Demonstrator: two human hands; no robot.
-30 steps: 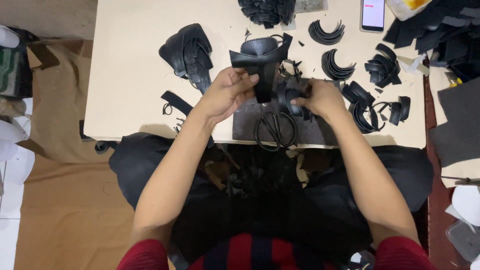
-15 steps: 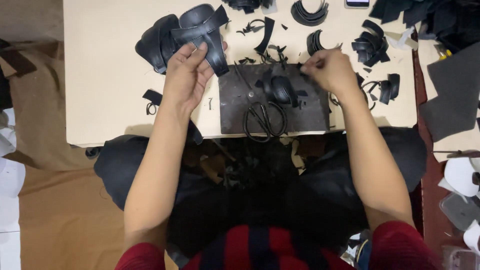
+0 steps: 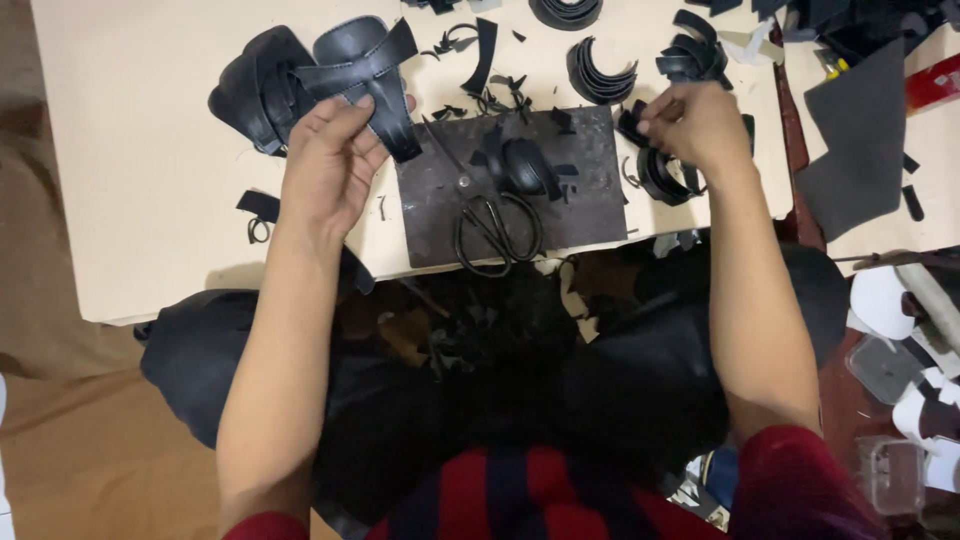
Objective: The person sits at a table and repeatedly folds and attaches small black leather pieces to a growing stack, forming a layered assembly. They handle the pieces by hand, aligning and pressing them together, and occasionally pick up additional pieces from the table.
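Setting a cut black leather upper (image 3: 365, 75) onto the stack of finished uppers (image 3: 262, 85) at the far left of the cream table (image 3: 140, 200) looks like the step in hand: the left hand (image 3: 330, 165) is closed on its lower strap, thumb and fingers pinching it, with the piece partly overlapping the stack. Further right, black scissors (image 3: 495, 225) lie untouched on the dark cutting mat (image 3: 590, 200) beside a small dark scrap. At the right, the right hand (image 3: 695, 125) is curled over a cluster of curved black strips (image 3: 660, 175), fingertips pinching one. Judging from this, the next move calls for releasing the upper squarely and drawing a single strip free.
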